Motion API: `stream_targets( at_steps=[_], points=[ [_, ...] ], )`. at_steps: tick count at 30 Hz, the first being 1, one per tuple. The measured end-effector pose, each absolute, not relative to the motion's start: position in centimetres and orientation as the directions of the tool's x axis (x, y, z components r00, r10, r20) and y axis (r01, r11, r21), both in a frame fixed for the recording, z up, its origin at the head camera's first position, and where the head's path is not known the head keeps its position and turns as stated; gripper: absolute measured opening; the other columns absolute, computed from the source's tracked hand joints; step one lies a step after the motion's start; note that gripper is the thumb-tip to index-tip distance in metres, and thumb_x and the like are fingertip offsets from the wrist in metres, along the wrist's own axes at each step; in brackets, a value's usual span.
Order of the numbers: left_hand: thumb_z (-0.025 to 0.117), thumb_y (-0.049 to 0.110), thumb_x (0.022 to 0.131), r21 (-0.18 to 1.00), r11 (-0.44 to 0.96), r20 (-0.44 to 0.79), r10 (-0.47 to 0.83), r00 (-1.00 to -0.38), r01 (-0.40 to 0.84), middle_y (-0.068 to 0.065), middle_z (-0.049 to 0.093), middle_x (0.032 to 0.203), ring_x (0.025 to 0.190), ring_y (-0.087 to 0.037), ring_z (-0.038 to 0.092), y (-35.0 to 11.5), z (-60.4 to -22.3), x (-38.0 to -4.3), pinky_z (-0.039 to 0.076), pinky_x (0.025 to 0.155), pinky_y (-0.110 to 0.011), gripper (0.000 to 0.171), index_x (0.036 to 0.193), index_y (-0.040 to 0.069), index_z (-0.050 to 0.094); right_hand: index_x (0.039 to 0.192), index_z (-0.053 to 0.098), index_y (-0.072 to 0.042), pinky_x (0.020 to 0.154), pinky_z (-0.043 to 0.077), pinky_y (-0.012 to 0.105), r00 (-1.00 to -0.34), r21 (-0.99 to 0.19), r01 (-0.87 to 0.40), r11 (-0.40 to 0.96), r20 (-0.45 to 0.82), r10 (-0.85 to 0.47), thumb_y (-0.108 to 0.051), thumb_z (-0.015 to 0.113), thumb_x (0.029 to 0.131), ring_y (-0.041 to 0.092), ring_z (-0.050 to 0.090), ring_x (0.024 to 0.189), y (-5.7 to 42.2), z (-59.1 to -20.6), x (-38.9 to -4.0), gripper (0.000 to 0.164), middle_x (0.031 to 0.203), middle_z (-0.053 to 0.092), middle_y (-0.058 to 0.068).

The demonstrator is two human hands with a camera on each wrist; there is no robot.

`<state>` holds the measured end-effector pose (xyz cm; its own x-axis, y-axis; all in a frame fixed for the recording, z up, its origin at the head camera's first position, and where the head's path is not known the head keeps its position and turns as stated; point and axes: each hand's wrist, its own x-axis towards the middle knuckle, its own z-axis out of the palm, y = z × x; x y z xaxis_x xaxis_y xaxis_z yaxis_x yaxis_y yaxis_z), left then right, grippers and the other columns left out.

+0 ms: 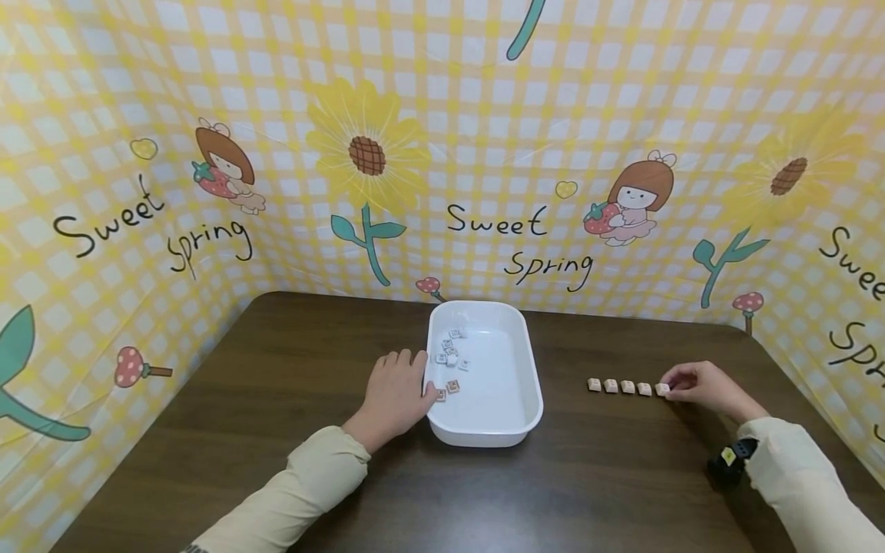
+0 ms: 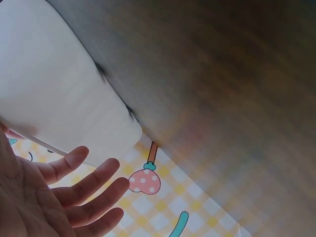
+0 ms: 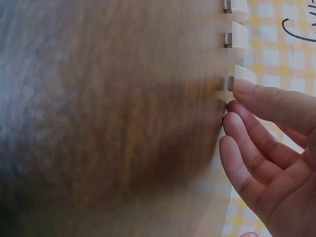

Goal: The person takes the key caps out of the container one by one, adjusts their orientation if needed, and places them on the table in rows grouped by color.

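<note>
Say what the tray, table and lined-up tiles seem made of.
Tray: probably white plastic, fairly glossy; smooth, rounded walls.
Table: wood or laminate, slightly shiny; brown grain and a pale reflection show.
Lined-up tiles: perhaps hard plastic; pale, even-shaped blocks, too small to judge the finish.

Left sleeve (image 1: 297,488): pale cream, loose, creased, gathered at end. Right sleeve (image 1: 805,480): same pale cream, wrinkled, puffed. Small boxy black device (image 1: 723,471) with yellow mark (image 1: 728,456), beside right sleeve.
</note>
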<state>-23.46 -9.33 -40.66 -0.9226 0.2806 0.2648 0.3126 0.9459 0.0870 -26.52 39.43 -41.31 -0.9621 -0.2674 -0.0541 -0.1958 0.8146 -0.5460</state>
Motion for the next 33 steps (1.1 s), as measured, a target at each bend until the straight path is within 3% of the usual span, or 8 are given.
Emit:
stream_targets(
  at_steps=[15, 21, 26, 33],
  points=[
    [0.056, 0.034, 0.085, 0.090, 0.945, 0.269, 0.281, -0.921, 0.314, -0.015, 0.059, 0.097, 0.090, -0.029, 0.052, -9.3, -40.6, -23.5, 0.044, 0.090, -0.046, 0.043, 0.116, 0.004, 0.054, 0.094, 0.065, 0.005, 0.060, 0.046, 0.021, -0.959, -0.555, -0.202, 0.807, -0.054, -0.278, -0.005, 0.070, 0.079, -0.004, 0.055, 0.068, 39.5, -41.5, -26.7, 0.019, 0.084, 0.068, 0.009],
    [0.056, 0.035, 0.086, 0.090, 0.947, 0.259, 0.276, -0.926, 0.308, -0.015, 0.058, 0.098, 0.090, -0.028, 0.051, -9.2, -40.5, -23.5, 0.043, 0.090, -0.046, 0.043, 0.117, 0.004, 0.054, 0.098, 0.064, 0.007, 0.063, 0.049, 0.022, -0.945, -0.563, -0.244, 0.790, -0.043, -0.323, -0.006, 0.070, 0.079, -0.004, 0.059, 0.071, 40.0, -40.4, -26.7, 0.024, 0.089, 0.069, 0.016],
    [0.055, 0.035, 0.086, 0.095, 0.947, 0.245, 0.276, -0.929, 0.306, -0.015, 0.058, 0.100, 0.091, -0.029, 0.051, -9.1, -40.6, -23.5, 0.043, 0.091, -0.046, 0.044, 0.118, 0.004, 0.054, 0.104, 0.062, 0.008, 0.065, 0.051, 0.021, -0.943, -0.508, -0.278, 0.815, -0.019, -0.333, -0.011, 0.070, 0.080, -0.005, 0.060, 0.073, 39.1, -36.4, -26.8, 0.032, 0.096, 0.068, 0.022],
    [0.056, 0.035, 0.086, 0.097, 0.949, 0.242, 0.271, -0.932, 0.301, -0.015, 0.058, 0.101, 0.092, -0.029, 0.051, -9.2, -40.6, -23.5, 0.043, 0.091, -0.047, 0.045, 0.119, 0.004, 0.053, 0.105, 0.064, 0.003, 0.070, 0.052, 0.024, -0.934, -0.484, -0.340, 0.806, 0.075, -0.349, -0.013, 0.067, 0.084, 0.006, 0.064, 0.079, 32.2, -28.9, -27.4, 0.027, 0.099, 0.069, 0.018]
  ],
)
